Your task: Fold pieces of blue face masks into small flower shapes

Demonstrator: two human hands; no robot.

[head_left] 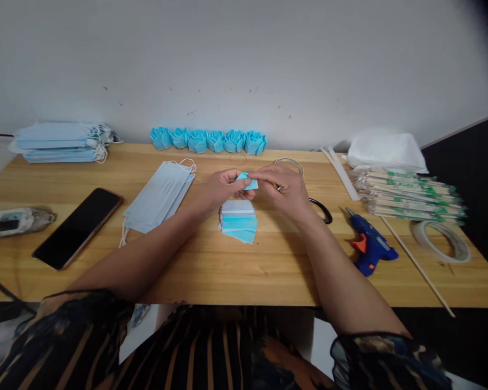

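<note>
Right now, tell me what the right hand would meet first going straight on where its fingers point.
Most likely the blue piece in the left hand; the right hand has its fingertips right by it, though depth leaves contact unclear.

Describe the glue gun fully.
The glue gun is dark blue and looks plastic, with an orange trigger and a small orange spot on its handle. It lies on its side on the wooden table, nozzle pointing away and slightly left. A thin stick lies just right, not touching.
</note>
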